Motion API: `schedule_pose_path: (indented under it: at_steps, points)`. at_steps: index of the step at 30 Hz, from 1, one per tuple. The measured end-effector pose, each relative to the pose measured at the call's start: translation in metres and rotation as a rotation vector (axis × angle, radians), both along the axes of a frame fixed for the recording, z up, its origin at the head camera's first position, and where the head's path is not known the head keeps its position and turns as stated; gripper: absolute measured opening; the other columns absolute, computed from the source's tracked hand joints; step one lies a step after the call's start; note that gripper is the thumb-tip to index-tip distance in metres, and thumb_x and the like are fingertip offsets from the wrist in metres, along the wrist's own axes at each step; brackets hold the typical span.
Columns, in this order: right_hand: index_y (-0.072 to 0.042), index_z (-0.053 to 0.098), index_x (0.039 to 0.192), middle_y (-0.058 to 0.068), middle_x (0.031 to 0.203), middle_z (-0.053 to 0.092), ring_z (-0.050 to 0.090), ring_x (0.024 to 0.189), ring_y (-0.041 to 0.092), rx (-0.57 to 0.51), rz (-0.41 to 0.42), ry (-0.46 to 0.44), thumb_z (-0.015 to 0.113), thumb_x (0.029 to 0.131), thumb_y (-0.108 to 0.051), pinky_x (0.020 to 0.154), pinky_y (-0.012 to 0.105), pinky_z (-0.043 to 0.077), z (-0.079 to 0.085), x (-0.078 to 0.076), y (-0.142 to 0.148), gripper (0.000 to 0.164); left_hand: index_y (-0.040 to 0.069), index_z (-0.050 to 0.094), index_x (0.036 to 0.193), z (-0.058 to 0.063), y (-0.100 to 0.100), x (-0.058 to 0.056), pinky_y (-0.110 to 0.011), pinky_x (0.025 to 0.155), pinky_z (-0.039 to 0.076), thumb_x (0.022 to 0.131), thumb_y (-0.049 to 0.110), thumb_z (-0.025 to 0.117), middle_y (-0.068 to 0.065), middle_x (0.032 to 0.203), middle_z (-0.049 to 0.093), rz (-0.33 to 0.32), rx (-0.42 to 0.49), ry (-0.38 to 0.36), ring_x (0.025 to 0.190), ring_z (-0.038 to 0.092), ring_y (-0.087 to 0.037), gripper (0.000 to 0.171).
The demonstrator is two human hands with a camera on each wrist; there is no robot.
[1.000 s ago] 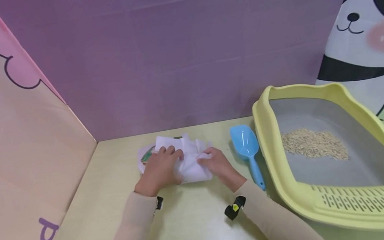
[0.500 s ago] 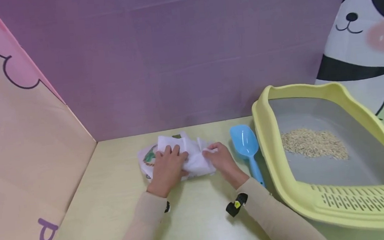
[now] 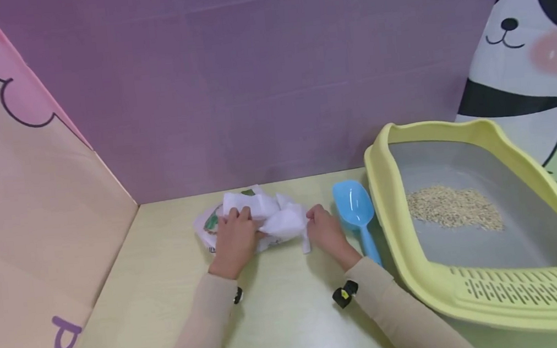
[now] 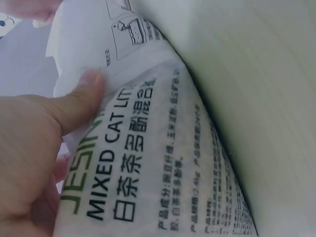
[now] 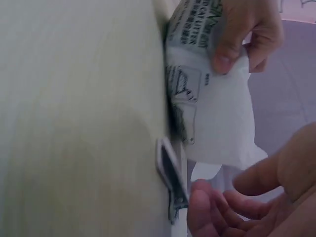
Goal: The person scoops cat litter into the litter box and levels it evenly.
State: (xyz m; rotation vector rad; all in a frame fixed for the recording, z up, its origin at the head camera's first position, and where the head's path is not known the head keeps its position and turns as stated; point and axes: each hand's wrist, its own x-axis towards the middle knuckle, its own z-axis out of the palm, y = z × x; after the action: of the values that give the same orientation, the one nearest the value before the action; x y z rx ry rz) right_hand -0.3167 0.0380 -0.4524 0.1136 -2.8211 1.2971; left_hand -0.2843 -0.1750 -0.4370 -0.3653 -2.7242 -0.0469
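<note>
My left hand [image 3: 236,238] grips a white cat litter bag [image 3: 282,220], its top folded over. In the left wrist view the thumb lies across the printed side of the bag [image 4: 133,163], with the other fingers mostly hidden behind it. My right hand [image 3: 328,233] is at the bag's right end. The right wrist view shows that hand [image 5: 252,212] just beside the white end of the bag [image 5: 222,118], fingers bent, thumb apart from the fingertips and nothing seen between them. A narrow strip [image 3: 306,243] hangs down at that end.
A blue scoop [image 3: 353,206] lies just right of my right hand. Beyond it stands a yellow litter box [image 3: 386,214] with a heap of pale litter [image 3: 452,207] on its grey floor. A purple wall [image 3: 251,88] closes off the table's back.
The bag's end has been folded over further, and its right-hand part now bulges upward. My right hand has let go of the bag's edge, where a strip now hangs.
</note>
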Motion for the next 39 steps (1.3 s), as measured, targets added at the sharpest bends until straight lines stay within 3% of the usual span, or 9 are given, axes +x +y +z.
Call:
schedule_pose_path:
  at_steps: [2,6,12,17,23,30,33,39]
  points:
    - [0.000,0.058,0.123,0.021,0.115,0.067,0.064,0.096,0.032,0.163,0.057,-0.006,0.049,0.100,-0.010,0.087,0.046,0.054,-0.002,0.001,0.002,0.027,0.018,0.080,0.110,-0.001,-0.002,-0.001,-0.053,0.084,0.045,0.089,0.040,0.076,-0.011,0.102,0.063,0.019,0.001,0.000,0.095,0.054,-0.032,0.031]
    - [-0.002,0.057,0.128,0.020,0.114,0.067,0.066,0.096,0.033,0.310,0.118,0.002,0.051,0.102,-0.016,0.084,0.048,0.054,-0.005,0.001,0.003,0.031,0.016,0.077,0.116,-0.003,-0.007,-0.002,-0.053,0.085,0.043,0.094,0.040,0.071,-0.012,0.107,0.062,0.016,-0.018,-0.012,0.099,0.054,-0.034,0.034]
    - [-0.004,0.060,0.114,0.014,0.091,0.067,0.060,0.073,0.026,0.424,0.088,-0.020,0.050,0.104,-0.020,0.058,0.037,0.047,-0.006,-0.001,0.007,0.022,0.014,0.071,0.127,-0.002,-0.008,-0.003,-0.055,0.089,0.040,0.103,0.045,0.055,-0.014,0.114,0.059,-0.014,-0.013,-0.067,0.106,0.051,-0.035,0.042]
    - [-0.008,0.065,0.105,0.012,0.096,0.064,0.058,0.078,0.024,0.481,0.073,-0.008,0.055,0.102,-0.022,0.057,0.036,0.045,-0.002,0.000,0.007,0.017,0.014,0.072,0.127,-0.002,-0.007,-0.004,-0.056,0.094,0.038,0.108,0.041,0.043,-0.014,0.118,0.059,-0.004,0.038,-0.102,0.110,0.050,-0.036,0.044]
    - [-0.005,0.058,0.118,0.018,0.111,0.057,0.056,0.083,0.028,0.509,0.047,0.016,0.059,0.100,-0.023,0.058,0.040,0.049,-0.002,0.002,0.006,0.025,0.023,0.066,0.136,-0.001,-0.005,-0.004,-0.054,0.095,0.038,0.105,0.042,0.050,-0.011,0.121,0.062,0.019,0.086,-0.117,0.109,0.050,-0.033,0.039]
    - [-0.007,0.064,0.108,0.011,0.101,0.062,0.058,0.079,0.026,0.559,0.114,0.017,0.060,0.102,-0.027,0.061,0.040,0.050,-0.003,0.002,0.009,0.021,0.023,0.071,0.117,0.000,-0.004,-0.002,-0.050,0.089,0.039,0.101,0.045,0.060,-0.006,0.109,0.062,0.000,0.116,-0.121,0.100,0.049,-0.029,0.029]
    - [-0.008,0.066,0.103,0.008,0.095,0.062,0.057,0.076,0.023,0.563,0.121,0.036,0.061,0.102,-0.029,0.061,0.038,0.048,-0.003,0.001,0.010,0.021,0.024,0.074,0.110,0.001,-0.005,-0.001,-0.047,0.085,0.038,0.092,0.051,0.070,-0.004,0.103,0.061,-0.023,0.104,-0.119,0.095,0.048,-0.026,0.033]
    - [-0.008,0.061,0.113,0.010,0.095,0.065,0.058,0.073,0.024,0.577,0.111,0.058,0.062,0.101,-0.029,0.058,0.039,0.049,-0.003,0.001,0.012,0.024,0.023,0.076,0.103,-0.002,-0.005,0.000,-0.044,0.079,0.038,0.080,0.043,0.086,-0.001,0.099,0.059,-0.064,0.062,-0.120,0.091,0.046,-0.023,0.033]
